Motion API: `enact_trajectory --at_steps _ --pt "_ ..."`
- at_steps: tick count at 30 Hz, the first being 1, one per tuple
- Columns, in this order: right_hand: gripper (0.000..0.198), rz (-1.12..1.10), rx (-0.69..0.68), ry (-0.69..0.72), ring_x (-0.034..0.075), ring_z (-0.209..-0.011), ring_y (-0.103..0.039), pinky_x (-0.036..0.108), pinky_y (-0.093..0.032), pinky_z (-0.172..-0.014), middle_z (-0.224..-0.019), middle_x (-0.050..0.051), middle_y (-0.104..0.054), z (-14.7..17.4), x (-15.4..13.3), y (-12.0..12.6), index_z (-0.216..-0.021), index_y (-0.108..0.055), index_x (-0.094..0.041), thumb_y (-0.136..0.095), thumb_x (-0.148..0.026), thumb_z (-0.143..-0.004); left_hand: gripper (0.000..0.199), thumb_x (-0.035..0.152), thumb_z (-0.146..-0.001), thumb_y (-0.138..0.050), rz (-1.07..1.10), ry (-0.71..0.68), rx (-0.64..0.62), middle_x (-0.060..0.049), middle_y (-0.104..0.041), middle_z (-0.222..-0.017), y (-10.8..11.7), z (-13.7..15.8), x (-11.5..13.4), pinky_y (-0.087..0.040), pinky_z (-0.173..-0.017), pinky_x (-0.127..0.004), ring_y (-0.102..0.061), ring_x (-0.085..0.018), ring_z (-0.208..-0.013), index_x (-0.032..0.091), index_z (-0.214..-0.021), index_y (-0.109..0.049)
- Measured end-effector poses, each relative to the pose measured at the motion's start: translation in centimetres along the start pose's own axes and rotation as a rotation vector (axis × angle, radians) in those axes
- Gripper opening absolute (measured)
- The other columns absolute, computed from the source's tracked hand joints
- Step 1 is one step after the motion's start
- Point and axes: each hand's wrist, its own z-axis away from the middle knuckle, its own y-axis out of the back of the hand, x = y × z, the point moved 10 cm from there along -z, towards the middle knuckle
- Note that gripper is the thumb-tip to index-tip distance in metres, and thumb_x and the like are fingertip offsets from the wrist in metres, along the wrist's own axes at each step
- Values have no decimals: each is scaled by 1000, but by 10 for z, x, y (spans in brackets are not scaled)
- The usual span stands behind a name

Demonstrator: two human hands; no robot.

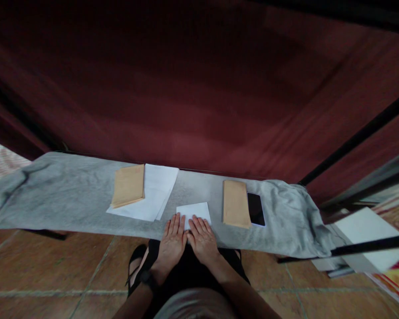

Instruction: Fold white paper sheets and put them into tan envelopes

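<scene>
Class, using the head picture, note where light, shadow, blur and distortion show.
Head view: the red backdrop darkens nearly to black at the top; the white paper under the left hand and right hand stands out pale; the phone screen looks almost black; the right edge looks soft, with apparent wide-angle stretching.

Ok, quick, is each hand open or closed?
Left hand: open, palm down, partly over small white paper.
Right hand: open, palm down, on it too.
</scene>
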Motion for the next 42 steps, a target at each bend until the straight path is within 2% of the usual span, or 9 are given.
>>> enact_trajectory --at_steps 7,11,14,17,22,27,31,37,42 --pt "54 34 -52 -12 22 -143 -39 43 -29 -119 -157 9 -40 22 19 12 -149 -42 -20 -50 -42 -100 56 35 -100 -29 17 37 -30 -19 -46 -151 5 -8 -1 -28 -119 -52 -35 -29 -145 6 -146 -45" --pt "53 74 -64 -26 24 -142 -39 44 -28 -119 -153 11 -45 28 21 8 -146 -46 -16 -53 -38 -98 55 33 -101 -27 110 -13 -55 -15 -40 -156 -2 -29 31 -28 -120 -46 -31 -25 -148 8 -149 -40" --pt "53 86 -54 -15 25 -140 -42 43 -27 -120 -145 16 -54 30 19 5 -143 -50 -10 -57 -33 -96 53 32 -102 -25 161 -80 -120 -12 -42 -155 -15 -48 59 -31 -119 -44 -33 -22 -147 10 -147 -43" --pt "53 64 -52 -30 26 -140 -43 45 -28 -119 -145 15 -54 30 21 3 -143 -50 -11 -57 -31 -95 54 34 -103 -24 174 -95 -155 -13 -43 -154 -24 -61 67 -30 -119 -45 -34 -23 -146 9 -146 -44" --pt "53 42 -96 -84 25 -140 -43 48 -27 -120 -150 11 -49 28 26 3 -147 -46 -18 -53 -37 -98 59 39 -102 -25 145 -16 -101 -17 -40 -155 -28 -68 43 -28 -120 -46 -32 -24 -147 6 -149 -40" --pt "56 11 -150 -89 24 -143 -38 46 -26 -120 -158 8 -37 25 26 5 -151 -39 -21 -48 -42 -100 62 44 -102 -26 81 99 -61 -17 -38 -155 -27 -56 6 -25 -120 -47 -32 -27 -147 6 -150 -38" --pt "55 -10 -154 -101 23 -144 -36 45 -26 -120 -158 7 -37 24 25 11 -152 -37 -22 -45 -42 -102 63 44 -101 -26 43 173 -28 -18 -39 -155 -19 -44 -15 -26 -120 -48 -32 -28 -147 5 -149 -39" --pt "47 -41 -96 -172 22 -140 -43 44 -27 -120 -151 8 -48 17 29 15 -147 -45 -19 -39 -36 -104 61 39 -101 -25 22 170 11 -20 -40 -154 -10 -37 -19 -26 -119 -49 -33 -29 -146 4 -148 -41" --pt "47 -55 -86 -134 19 -144 -37 40 -28 -121 -153 6 -44 -17 24 1 -147 -46 -16 -33 -35 -105 60 37 -100 -27 -3 162 -7 -20 -39 -155 -9 -39 -17 -28 -117 -51 -35 -31 -145 4 -148 -42"
